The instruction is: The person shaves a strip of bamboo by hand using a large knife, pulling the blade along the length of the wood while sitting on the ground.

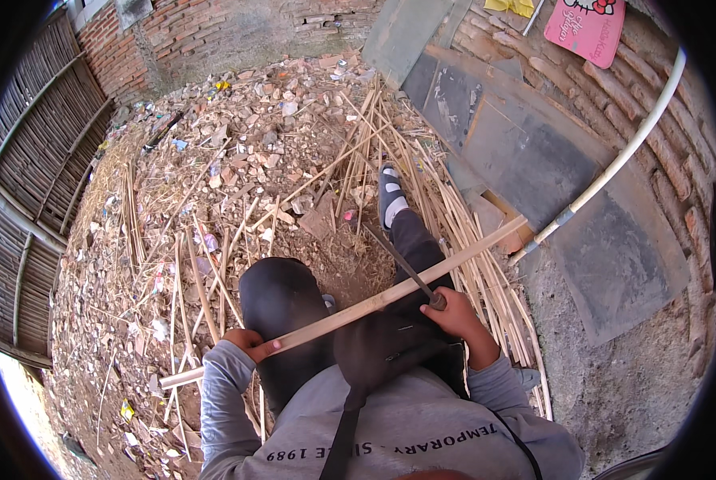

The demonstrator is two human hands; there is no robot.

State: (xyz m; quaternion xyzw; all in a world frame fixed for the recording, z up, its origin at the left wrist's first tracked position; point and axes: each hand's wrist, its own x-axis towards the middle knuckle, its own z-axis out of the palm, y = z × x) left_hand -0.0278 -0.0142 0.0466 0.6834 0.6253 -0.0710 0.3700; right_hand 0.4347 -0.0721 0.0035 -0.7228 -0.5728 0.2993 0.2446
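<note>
A long pale bamboo strip [350, 312] lies slantwise across my lap, its far end up to the right. My left hand [252, 344] is closed around it near its lower left part, and a short length sticks out past my wrist. In my right hand [459, 315] is a knife [402, 260], with the fingers wrapped round its dark handle. The narrow blade points up and left, away from me, and crosses the strip near the handle. Whether the edge cuts into the bamboo, I cannot tell. A black bag [386, 348] rests at my waist under the strip.
A heap of split bamboo strips [486, 280] lies along my right leg, and more strips [202, 296] lie to the left. Brick rubble [238, 152] covers the ground. Dark boards [526, 160] and a white pipe [642, 132] lean at the right wall. A bamboo fence [38, 120] stands left.
</note>
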